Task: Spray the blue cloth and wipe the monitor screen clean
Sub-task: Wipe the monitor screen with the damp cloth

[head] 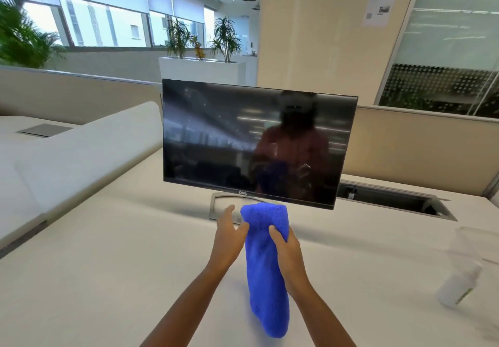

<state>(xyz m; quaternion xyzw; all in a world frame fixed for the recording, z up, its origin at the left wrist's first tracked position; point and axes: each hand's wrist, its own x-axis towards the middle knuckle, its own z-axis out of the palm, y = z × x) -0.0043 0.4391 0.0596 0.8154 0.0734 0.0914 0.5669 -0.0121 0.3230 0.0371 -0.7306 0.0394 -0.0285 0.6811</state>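
Observation:
A dark monitor (237, 130) with a silver stand stands on the white desk (108, 252), its screen reflecting the room. Just below its lower edge hangs a fluffy blue cloth (266, 271), draped downward above the desk. My right hand (286, 249) grips the cloth's upper part from the right. On the cloth's left side, my left hand (229, 236) has its fingers spread, thumb touching the fabric. A white spray bottle (459, 284), blurred, stands on the desk at the right edge of the view.
An open cable slot (391, 200) is cut into the desk behind the monitor on the right. A beige partition (418, 144) runs along the back. White rounded desk sections (67, 157) lie to the left.

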